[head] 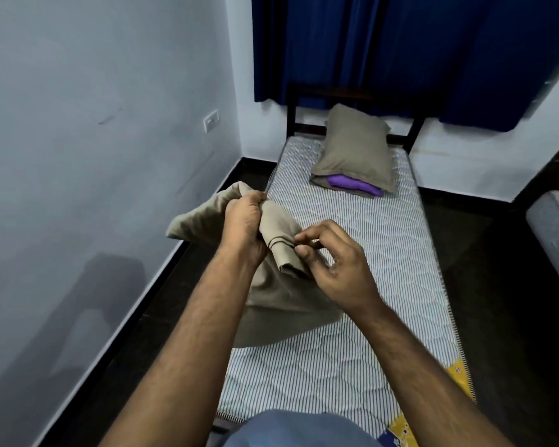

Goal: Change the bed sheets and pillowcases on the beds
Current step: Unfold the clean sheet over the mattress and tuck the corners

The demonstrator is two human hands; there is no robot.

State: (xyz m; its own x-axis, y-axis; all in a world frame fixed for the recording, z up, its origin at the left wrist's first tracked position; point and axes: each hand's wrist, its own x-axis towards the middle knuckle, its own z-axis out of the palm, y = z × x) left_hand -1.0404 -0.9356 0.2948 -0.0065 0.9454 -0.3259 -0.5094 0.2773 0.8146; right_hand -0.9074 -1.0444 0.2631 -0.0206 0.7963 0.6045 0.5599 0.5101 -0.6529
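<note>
Above the near half of the bare striped quilted mattress [362, 240]: left hand [244, 227] gripping a bunched beige cotton sheet [271, 285], right hand [333, 266] with loosely curled fingers [307, 253] pinching its folded edge, probably to open it out.

Pillow [355, 150] on mattress [384, 253] at headboard [292, 124] end; folded sheet [278, 285] nearer, left; second bed [555, 233] right.

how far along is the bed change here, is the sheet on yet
Not yet. The striped mattress lies bare. The pillow at the head wears a tan case, with purple cloth showing at its open end. The left hand grips a bundled tan sheet; the right hand pinches its folded edge. Spreading and tucking remain.
</note>
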